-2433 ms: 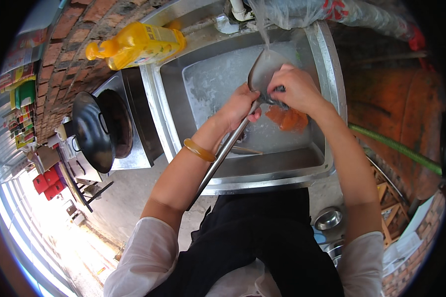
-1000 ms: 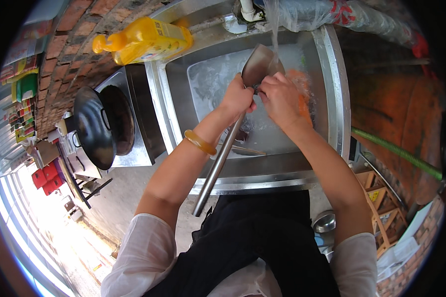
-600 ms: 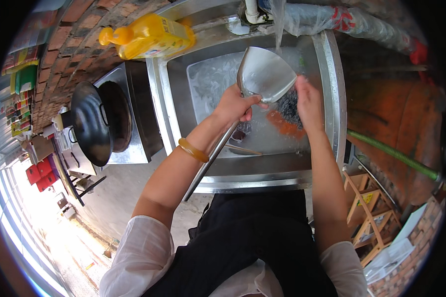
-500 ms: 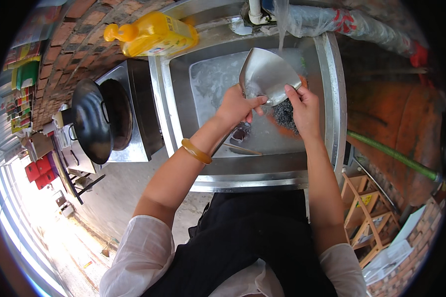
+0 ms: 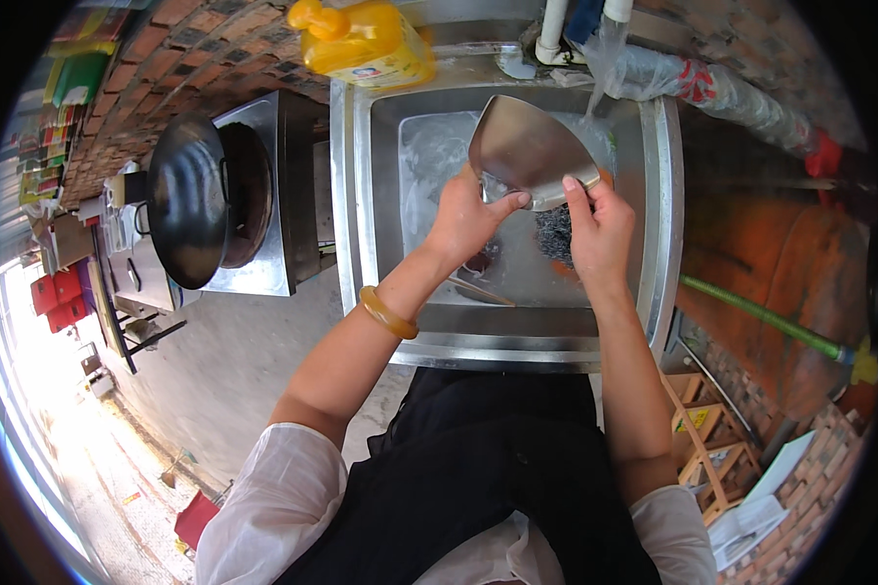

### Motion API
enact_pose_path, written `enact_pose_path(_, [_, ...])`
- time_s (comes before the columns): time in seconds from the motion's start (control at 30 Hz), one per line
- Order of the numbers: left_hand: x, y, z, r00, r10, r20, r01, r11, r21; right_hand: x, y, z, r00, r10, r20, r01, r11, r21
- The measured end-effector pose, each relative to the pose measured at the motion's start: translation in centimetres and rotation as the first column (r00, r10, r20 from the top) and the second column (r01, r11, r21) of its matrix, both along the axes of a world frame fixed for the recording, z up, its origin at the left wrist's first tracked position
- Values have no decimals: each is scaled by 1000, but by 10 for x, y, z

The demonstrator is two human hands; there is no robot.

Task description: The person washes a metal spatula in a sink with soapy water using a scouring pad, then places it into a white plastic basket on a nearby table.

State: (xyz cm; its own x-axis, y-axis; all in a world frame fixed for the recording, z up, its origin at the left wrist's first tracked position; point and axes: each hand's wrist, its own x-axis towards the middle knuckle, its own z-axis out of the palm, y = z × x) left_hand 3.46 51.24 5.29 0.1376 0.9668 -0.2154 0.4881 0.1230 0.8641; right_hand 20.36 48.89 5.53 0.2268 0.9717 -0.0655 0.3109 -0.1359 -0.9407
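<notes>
The right hand (image 5: 603,234) has moved from the neck of the spatula (image 5: 532,146) to its right corner, pinching it; the left hand (image 5: 461,222) grips the neck above the sink (image 5: 661,195). A dark scrubber (image 5: 553,237) shows beside the right hand.

Relative to the left hand (image 5: 466,216): brick wall (image 5: 210,63), upper left; grey floor (image 5: 254,346), lower left; bright daylight (image 5: 63,400), far lower left; wooden frame (image 5: 702,456), lower right.
</notes>
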Motion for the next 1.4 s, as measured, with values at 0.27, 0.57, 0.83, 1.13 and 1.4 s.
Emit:
enact_pose_path(0.27, [-19, -9, 17, 995, 99, 15, -99, 995, -14, -29, -2, 20, 999, 50, 7, -50, 999, 13])
enact_pose_path(0.57, [-26, -18, 26, 976, 197, -94, -172, 958, 228, -41, -2, 21, 999, 16, 35, -19, 998, 61])
enact_pose_path(0.83, [-26, -20, 26, 971, 156, -180, -135, 983, 120, -52, -12, 39, 973, -36, 228, -6, 984, 179])
enact_pose_path(1.13, [-23, -23, 15, 993, 50, -104, -18, 958, 285, -40, -20, 41, 987, -55, 151, 38, 993, 113])
enact_pose_path(1.4, [-21, -20, 17, 988, 11, -151, 19, 981, 194, -43, -25, 53, 973, -78, 219, 52, 991, 119])
